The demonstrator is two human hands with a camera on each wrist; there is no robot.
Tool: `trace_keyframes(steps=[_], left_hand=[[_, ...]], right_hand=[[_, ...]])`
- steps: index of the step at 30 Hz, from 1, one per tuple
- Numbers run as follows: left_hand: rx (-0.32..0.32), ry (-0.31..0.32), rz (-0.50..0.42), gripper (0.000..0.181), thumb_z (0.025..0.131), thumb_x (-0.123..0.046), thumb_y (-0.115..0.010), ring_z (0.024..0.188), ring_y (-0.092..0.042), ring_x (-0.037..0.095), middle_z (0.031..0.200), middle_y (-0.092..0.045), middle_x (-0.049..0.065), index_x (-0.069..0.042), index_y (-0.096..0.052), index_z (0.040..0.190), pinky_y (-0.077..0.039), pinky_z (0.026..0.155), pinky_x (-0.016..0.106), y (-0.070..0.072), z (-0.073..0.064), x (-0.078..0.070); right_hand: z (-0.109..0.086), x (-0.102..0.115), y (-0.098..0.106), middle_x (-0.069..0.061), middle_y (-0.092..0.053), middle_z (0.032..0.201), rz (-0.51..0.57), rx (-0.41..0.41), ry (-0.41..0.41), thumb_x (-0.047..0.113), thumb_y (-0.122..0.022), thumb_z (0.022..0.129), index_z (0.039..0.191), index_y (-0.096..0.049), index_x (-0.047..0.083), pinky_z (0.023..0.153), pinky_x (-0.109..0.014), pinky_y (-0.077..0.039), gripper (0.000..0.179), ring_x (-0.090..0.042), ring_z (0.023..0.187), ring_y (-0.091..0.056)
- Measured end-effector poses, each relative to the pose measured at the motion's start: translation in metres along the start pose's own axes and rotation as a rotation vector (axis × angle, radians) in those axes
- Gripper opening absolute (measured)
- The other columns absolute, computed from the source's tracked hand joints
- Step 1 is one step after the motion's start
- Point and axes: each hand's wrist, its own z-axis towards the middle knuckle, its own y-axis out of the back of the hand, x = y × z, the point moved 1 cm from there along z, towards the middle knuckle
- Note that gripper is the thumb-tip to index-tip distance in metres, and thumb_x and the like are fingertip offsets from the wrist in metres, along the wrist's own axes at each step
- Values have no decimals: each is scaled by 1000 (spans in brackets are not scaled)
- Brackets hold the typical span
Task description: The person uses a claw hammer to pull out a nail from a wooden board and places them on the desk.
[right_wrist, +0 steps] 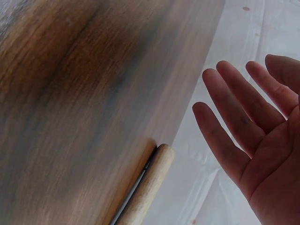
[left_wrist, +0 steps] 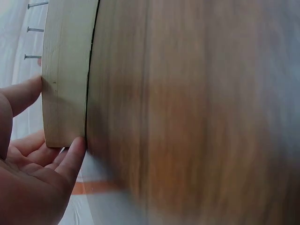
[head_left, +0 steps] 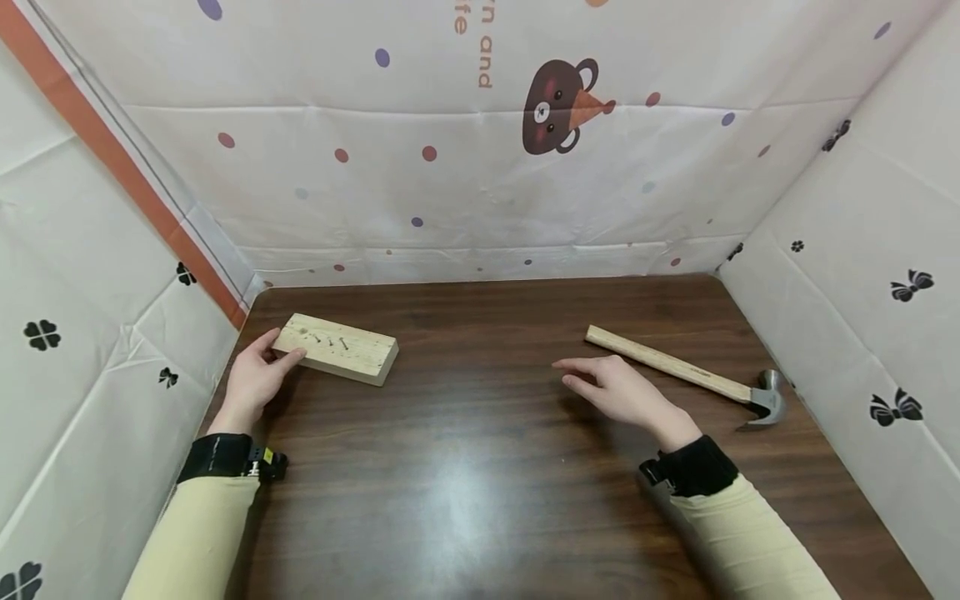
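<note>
A pale wooden block [head_left: 360, 354] lies on the table at the left, with nails [head_left: 331, 341] standing up from its top; three show in the left wrist view. My left hand [head_left: 257, 379] holds the block's left end, the thumb at its top edge and the fingers about the end face. Just left of the hammer [head_left: 667, 361], my right hand [head_left: 618, 390] hovers above the table with nothing in it. The hammer has a wooden handle and a metal claw head [head_left: 767, 400]. In the right wrist view the fingers are spread apart, and the handle's end [right_wrist: 161, 154] lies below them.
The dark brown wooden table [head_left: 450, 433] meets a printed white sheet [head_left: 450, 192] at the back. More white sheeting hangs along the left side [head_left: 75, 333] and the right side [head_left: 862, 333].
</note>
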Motion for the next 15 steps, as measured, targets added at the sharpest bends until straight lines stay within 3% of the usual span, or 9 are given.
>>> trace_keyframes(steps=[3, 6, 11, 15], left_hand=[[16, -19, 3, 85, 105, -40, -71, 137, -47, 44, 157, -46, 33, 3, -30, 166, -40, 109, 58, -7, -1, -3], [31, -42, -16, 86, 104, -37, -73, 140, -46, 44, 162, -42, 30, 1, -28, 167, -40, 112, 59, -16, 1, -10], [63, -102, -52, 85, 104, -27, -74, 143, -47, 44, 165, -38, 29, 1, -26, 168, -40, 115, 58, -32, 10, -25], [114, -141, -58, 84, 103, -22, -75, 142, -49, 44, 163, -40, 30, 3, -27, 167, -41, 116, 57, -49, 16, -36]], right_hand=[[-1, 1, 0, -11, -72, 137, 2, 11, 1, 23, -57, 113, 147, -66, 7, 92, -46, -56, 38, -15, 110, -70], [-1, 2, 0, -11, -72, 137, 5, 18, -2, 22, -58, 113, 147, -66, 8, 89, -43, -55, 37, -11, 103, -70], [1, 3, 4, -10, -72, 136, 8, 14, -12, 23, -59, 113, 146, -67, 10, 82, -39, -51, 37, -9, 90, -64], [-1, 4, 4, -10, -72, 137, 9, 14, -21, 22, -59, 113, 146, -67, 10, 84, -40, -52, 37, -11, 93, -64]])
